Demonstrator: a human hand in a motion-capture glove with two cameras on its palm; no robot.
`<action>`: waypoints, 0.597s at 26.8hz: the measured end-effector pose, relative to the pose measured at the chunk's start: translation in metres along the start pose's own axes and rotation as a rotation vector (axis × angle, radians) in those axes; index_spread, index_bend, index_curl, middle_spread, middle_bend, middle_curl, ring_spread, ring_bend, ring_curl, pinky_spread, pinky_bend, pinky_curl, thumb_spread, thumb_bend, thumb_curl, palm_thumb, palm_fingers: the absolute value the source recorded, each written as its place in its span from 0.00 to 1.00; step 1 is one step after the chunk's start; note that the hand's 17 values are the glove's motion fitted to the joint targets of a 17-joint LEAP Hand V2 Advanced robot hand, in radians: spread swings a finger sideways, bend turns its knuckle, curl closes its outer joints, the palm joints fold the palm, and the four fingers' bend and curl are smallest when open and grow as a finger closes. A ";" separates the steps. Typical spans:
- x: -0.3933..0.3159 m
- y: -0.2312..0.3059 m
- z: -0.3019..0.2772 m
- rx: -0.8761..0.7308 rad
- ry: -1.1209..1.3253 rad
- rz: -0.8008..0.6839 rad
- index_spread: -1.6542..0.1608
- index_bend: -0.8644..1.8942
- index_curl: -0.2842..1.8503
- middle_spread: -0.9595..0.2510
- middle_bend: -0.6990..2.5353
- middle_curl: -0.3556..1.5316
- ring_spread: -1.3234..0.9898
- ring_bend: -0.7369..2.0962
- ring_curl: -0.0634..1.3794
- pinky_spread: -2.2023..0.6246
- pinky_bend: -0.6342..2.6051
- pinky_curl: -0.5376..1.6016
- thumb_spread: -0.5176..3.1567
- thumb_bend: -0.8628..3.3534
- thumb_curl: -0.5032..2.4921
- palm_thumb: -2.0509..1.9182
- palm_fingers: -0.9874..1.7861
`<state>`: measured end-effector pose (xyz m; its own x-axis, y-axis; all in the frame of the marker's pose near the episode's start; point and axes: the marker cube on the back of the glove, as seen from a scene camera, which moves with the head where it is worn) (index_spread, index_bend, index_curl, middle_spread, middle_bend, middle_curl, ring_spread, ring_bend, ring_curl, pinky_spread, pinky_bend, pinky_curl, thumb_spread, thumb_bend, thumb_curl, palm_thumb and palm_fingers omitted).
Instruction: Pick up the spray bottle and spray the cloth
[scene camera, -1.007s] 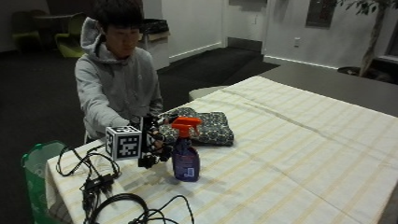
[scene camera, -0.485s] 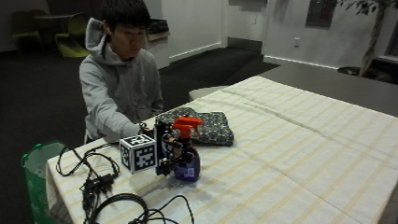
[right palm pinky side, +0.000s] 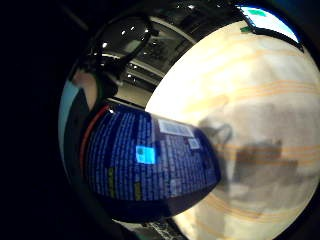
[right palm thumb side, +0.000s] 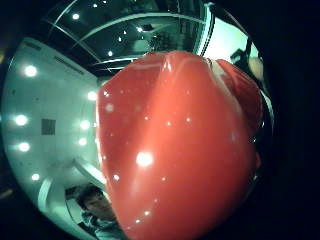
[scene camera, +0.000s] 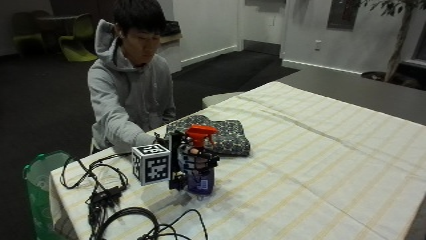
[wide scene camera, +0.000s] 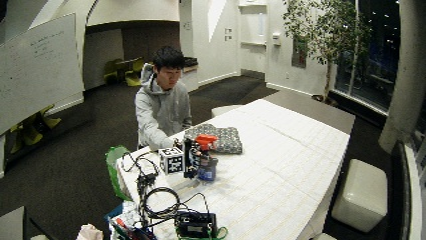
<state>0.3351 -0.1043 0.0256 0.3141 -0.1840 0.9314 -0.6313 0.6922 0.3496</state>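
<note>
Gloved right hand (scene camera: 190, 159) wrapped around the neck of the bottle, cream striped tablecloth (scene camera: 319, 165) covering the table, dark patterned folded cloth (scene camera: 219, 136) just behind the bottle, 1 upright blue plastic spray bottle (scene camera: 200, 175) with orange-red trigger head (scene camera: 200, 134) standing on the tablecloth

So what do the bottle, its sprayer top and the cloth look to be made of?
Bottle: seems tinted blue plastic, glossy, under a printed label. Sprayer top: smooth, shiny orange-red plastic; room lights glint off it in the thumb-side palm view. Cloth: soft folded fabric, matte, dark with a small pale print, edges rounded and slumped; the fibre cannot be told.
</note>
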 end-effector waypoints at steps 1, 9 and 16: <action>0.000 -0.001 0.001 0.004 0.004 0.004 0.72 0.31 0.16 0.77 0.39 0.40 0.54 0.53 0.28 0.82 0.37 0.41 0.37 0.20 0.29 0.72 0.61; -0.003 -0.015 0.004 -0.023 0.041 0.021 0.75 0.38 0.20 0.73 0.45 0.43 0.52 0.50 0.29 0.76 0.34 0.41 0.35 0.21 0.30 0.76 0.79; -0.004 -0.021 0.006 -0.088 0.061 0.003 0.79 0.46 0.26 0.72 0.43 0.43 0.51 0.45 0.29 0.73 0.32 0.41 0.29 0.20 0.33 0.77 0.81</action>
<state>0.3428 -0.1222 0.0148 0.3567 -0.1404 0.9236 -0.5685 0.7519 0.3338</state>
